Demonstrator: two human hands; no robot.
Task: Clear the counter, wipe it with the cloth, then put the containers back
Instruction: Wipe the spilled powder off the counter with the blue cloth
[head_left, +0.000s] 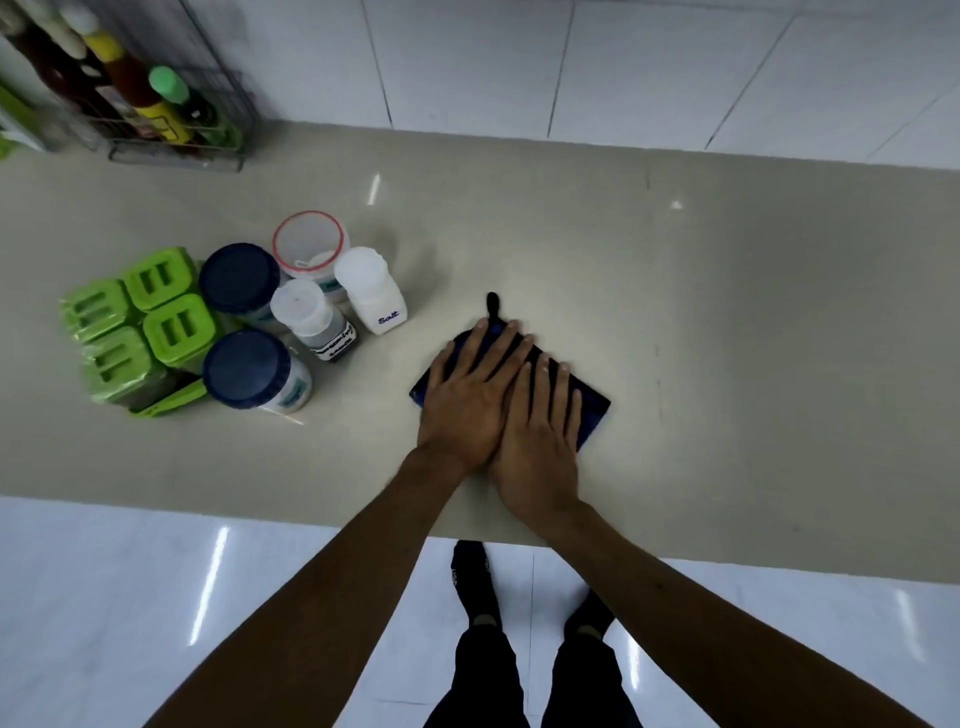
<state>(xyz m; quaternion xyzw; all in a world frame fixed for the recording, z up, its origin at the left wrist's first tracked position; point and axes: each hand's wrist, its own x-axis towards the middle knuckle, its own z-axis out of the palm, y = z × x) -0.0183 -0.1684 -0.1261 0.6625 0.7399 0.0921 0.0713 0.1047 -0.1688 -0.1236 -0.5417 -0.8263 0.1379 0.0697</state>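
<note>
Both hands lie flat with fingers spread, the left hand (470, 400) overlapping the right hand (540, 436), pressing the blue cloth (592, 410) directly under them, while the containers (249, 322) stand well apart beyond the left hand.

A dark blue cloth (589, 402) lies flat on the beige worktop (727, 312), folded to a rough square set cornerwise, a small dark loop sticking out at its far corner. Left of the cloth stands a tight cluster of containers — four green-lidded jars (140, 327) farthest from it, two blue-lidded tubs (244, 369) nearer, then a red-rimmed clear tub (309, 244), a white-capped jar (311, 317) with a blurred label, and a white bottle marked "Salt" (371, 291), all upright and nearest the cloth.
</note>
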